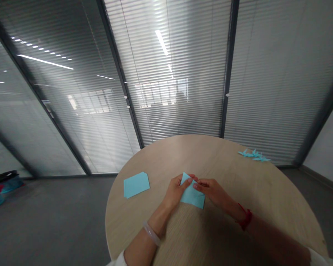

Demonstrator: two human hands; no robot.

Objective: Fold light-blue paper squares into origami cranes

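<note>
Bare bench lies open beyond the fingers and to both sides. A stack of blue sheets sits well left of them; folded paper shapes lie far right, near the rim.

No writing to read anywhere at the moment; the light-blue folded paper sheet shows plain colour only; the stack of light-blue square papers is just as plain; the round pale wooden table shows grain alone.
</note>
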